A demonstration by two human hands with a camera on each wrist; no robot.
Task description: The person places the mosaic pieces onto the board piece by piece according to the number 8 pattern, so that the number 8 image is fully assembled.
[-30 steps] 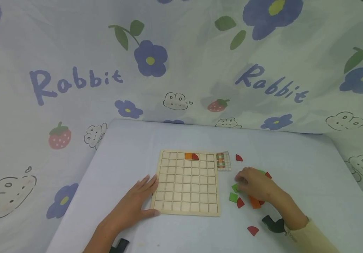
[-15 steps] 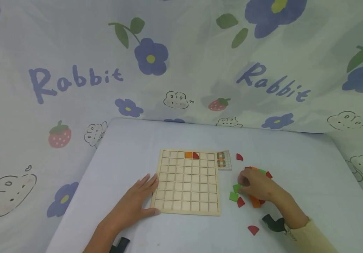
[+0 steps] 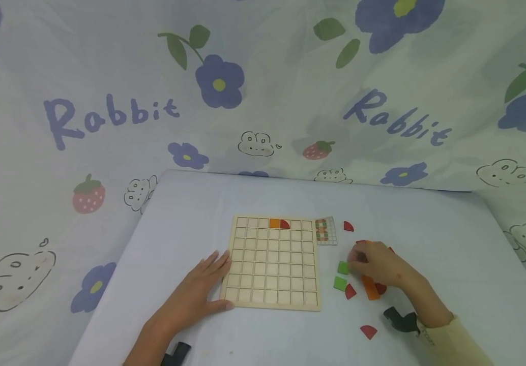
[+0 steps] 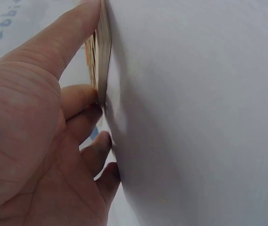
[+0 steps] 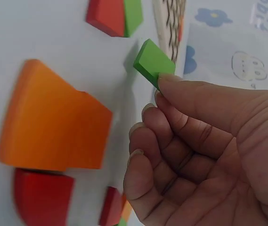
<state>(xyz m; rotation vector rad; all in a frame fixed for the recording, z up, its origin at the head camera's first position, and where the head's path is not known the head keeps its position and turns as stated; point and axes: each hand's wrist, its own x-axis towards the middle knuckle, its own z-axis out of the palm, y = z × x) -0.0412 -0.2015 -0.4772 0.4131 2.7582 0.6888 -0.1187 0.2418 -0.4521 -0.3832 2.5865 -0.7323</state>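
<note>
While the left hand point(image 3: 194, 292) lies with fingers extended against the left edge of the gridded board point(image 3: 270, 268), we see the right hand point(image 3: 377, 263) pinching a green tile point(image 3: 343, 267), right of the board and left of the orange pieces point(image 3: 371, 290)

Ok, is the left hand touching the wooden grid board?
Touching: in the left wrist view, the left hand has its thumb against the edge of the wooden grid board.

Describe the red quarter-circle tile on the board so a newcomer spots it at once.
In the head view, find the wooden grid board that the left hand touches. In its farthest row, the red quarter-circle tile sits right of the orange square tile. It alone on the board is red and round-edged.
</note>
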